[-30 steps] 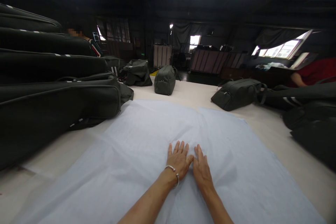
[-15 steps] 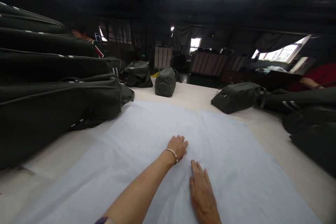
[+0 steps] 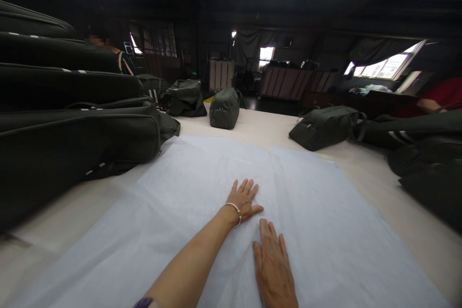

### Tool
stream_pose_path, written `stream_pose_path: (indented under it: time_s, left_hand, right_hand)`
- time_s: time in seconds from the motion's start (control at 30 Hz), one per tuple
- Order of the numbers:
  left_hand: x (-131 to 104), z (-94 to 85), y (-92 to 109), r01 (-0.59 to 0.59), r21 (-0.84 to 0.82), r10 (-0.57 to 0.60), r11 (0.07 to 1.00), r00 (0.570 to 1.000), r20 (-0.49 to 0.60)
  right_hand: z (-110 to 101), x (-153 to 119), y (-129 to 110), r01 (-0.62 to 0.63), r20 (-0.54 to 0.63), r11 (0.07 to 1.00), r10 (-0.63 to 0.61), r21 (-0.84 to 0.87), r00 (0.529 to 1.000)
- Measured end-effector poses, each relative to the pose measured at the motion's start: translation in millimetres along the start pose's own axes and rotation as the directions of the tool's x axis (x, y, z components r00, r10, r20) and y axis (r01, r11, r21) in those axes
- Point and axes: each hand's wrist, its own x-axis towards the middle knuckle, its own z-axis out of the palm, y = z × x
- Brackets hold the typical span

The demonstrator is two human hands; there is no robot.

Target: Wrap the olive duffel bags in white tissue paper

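Note:
A wide, thin pale-blue sheet lies spread over the table, with soft creases across it. Wearing a silver bangle at the wrist, my left hand rests on the sheet near its middle, fingers spread. Nearer to me and to the right, my right hand lies flat on the same sheet, fingers stretched forward and thumb apart. Neither hand holds anything. The two hands are close together but do not touch.
Dark green bags are stacked high on the left. A small bag stands beyond the sheet, another bag sits to its right, and more lie at the right edge. One person is at the back left; a red sleeve shows at right.
My left hand has spread its fingers and moved its thumb outward. My right hand has shifted slightly left. The view has tilted a little downward.

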Motion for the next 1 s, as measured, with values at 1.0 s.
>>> stream_pose_path:
  time_s: [1.0]
  left_hand:
    - [3,2.1,2,0.018,-0.027,-0.017,0.999,1.0,0.026]
  right_hand:
    - [-18,-9,-10,-0.034,0.01,0.971,0.033,0.238,0.999]
